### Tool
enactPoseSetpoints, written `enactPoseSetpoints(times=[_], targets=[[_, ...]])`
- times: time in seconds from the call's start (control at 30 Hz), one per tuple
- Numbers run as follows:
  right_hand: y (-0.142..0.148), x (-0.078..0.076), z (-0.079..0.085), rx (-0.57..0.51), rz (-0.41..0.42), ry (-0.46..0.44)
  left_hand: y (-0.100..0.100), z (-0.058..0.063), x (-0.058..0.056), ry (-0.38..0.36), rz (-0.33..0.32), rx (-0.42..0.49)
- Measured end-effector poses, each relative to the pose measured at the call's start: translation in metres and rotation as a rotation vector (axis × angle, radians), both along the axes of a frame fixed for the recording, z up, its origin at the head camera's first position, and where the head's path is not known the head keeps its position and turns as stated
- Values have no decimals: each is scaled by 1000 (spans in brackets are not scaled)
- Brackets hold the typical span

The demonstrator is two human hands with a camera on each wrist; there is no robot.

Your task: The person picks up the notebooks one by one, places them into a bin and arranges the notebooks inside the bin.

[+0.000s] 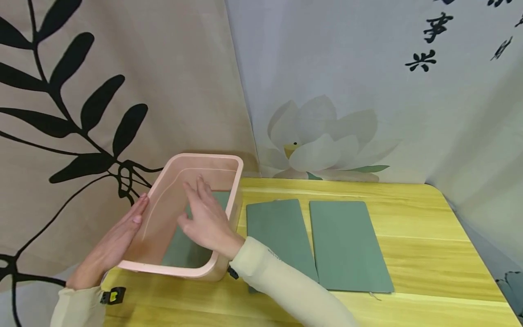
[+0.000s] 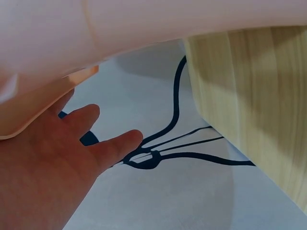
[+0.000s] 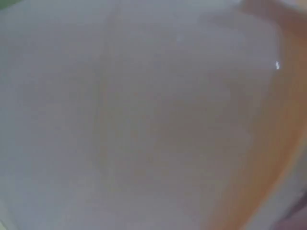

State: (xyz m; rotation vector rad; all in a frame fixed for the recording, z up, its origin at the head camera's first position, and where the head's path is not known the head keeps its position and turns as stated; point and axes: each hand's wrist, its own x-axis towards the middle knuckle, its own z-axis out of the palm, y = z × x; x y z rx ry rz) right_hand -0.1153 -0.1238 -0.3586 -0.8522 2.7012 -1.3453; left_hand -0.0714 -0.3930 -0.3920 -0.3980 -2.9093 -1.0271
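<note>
A pink plastic bin (image 1: 196, 272) stands on the left part of the table, with a grey-green notebook (image 1: 184, 250) lying at its bottom. My left hand (image 1: 118, 240) rests along the bin's left side, fingers straight near the rim; the left wrist view shows the same hand (image 2: 53, 158) with its fingers spread beside the pink wall. Over the bin's opening reaches my right hand (image 1: 208, 222), its fingers extended and nothing held in them. It covers part of the notebook below. In the right wrist view a pale bin wall (image 3: 120, 120) fills most of the blurred picture.
Right of the bin, a grey-green notebook (image 1: 273, 227) lies partly under my right sleeve (image 1: 286, 290). Another notebook (image 1: 349, 245) lies flat beside it. The yellow wooden table (image 1: 433, 254) backs onto printed curtains (image 1: 196, 81).
</note>
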Motion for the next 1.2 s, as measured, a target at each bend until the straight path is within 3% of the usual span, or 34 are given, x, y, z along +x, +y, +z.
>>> enactPoseSetpoints(times=[0.17,0.33,0.63,0.73,0.97,1.2], targets=[[26,8,-1,-102,-13,72,0,-2,-5,58,-33,-56],[59,16,-8,-200,-34,101,-2,-3,-4,69,-20,-66],[128,29,-33,-272,-119,233,0,-6,2,34,6,-46],[152,33,-44,-237,-160,257,0,-5,1,12,14,-35],[203,42,-69,-107,-247,217,-1,-3,-2,-6,34,-40],[251,46,-83,14,-335,215,-3,-4,-5,-43,40,-38]])
